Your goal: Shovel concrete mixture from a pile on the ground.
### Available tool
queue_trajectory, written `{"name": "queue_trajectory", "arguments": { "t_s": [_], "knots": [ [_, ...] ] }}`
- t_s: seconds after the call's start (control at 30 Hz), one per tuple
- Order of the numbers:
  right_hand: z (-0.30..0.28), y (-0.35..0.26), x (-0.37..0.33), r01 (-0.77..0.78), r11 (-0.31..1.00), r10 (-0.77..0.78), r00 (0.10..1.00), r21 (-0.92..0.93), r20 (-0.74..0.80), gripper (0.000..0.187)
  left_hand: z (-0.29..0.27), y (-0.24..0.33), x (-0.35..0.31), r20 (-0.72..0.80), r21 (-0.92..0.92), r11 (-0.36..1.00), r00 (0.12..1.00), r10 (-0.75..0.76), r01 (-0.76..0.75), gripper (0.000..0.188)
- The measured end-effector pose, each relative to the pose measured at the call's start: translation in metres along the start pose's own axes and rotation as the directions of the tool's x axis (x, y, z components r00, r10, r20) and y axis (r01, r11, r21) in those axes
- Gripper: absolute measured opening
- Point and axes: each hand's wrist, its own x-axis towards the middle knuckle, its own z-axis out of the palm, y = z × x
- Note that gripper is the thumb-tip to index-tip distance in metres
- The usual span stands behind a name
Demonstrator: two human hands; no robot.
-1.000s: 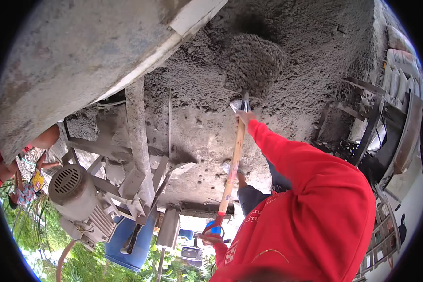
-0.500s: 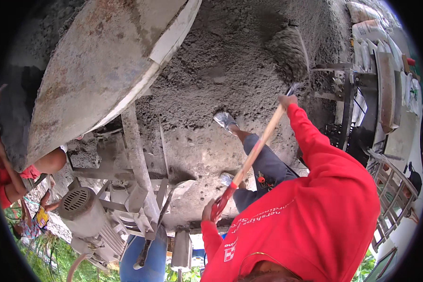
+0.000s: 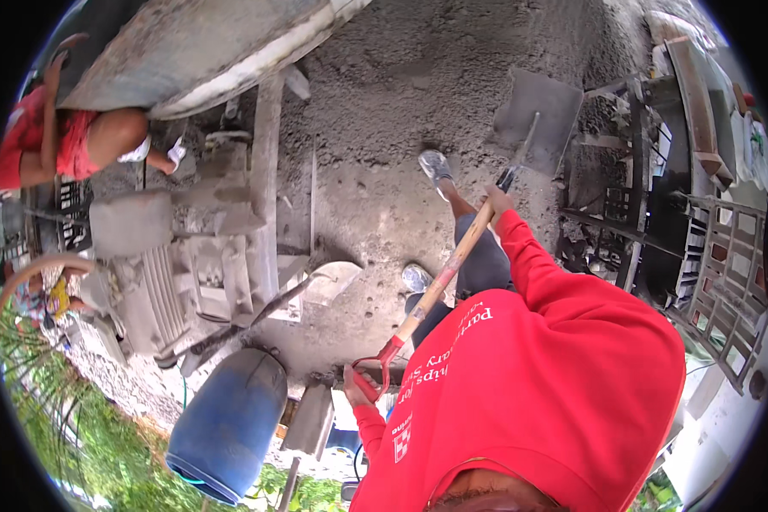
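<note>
One shovel (image 3: 448,271) spans left grip (image 3: 355,386) to right grip (image 3: 499,200), blade (image 3: 552,107) beyond.

Shovel (image 3: 452,261) slanted from upper right of frame to lower centre. Squarish grey blade (image 3: 550,107), broad face in view, upper right; pale wooden shaft (image 3: 438,282) (dark collar near blade); red loop handle (image 3: 390,352), lower centre. Coarse grey mix (image 3: 418,85) across upper centre.

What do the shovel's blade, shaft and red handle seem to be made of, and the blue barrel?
Blade: likely steel, dull grey, judging by its thin sheet shape. Shaft: probably wood, pale tan with darker patches. Red handle: painted metal or coloured plastic; its red surface leaves that open. Blue barrel: probably plastic, dusty, with smooth rounded sides.
</note>
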Motion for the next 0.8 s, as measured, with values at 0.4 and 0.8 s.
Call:
{"name": "queue_trajectory", "arguments": {
  "t_s": [0.4,0.8],
  "knots": [
    [0.131,0.192,-0.121,-0.263,0.894,0.363,0.899,-0.362,0.244,0.033,-0.039,-0.046,-0.145,-0.119,-0.428,0.878,0.976,0.180,-0.214,0.038],
    [0.175,0.074,-0.202,-0.275,0.879,0.462,0.691,-0.390,0.555,0.013,0.213,0.091,-0.127,0.269,-0.487,0.864,0.920,0.286,-0.127,0.029]
  ]
}}
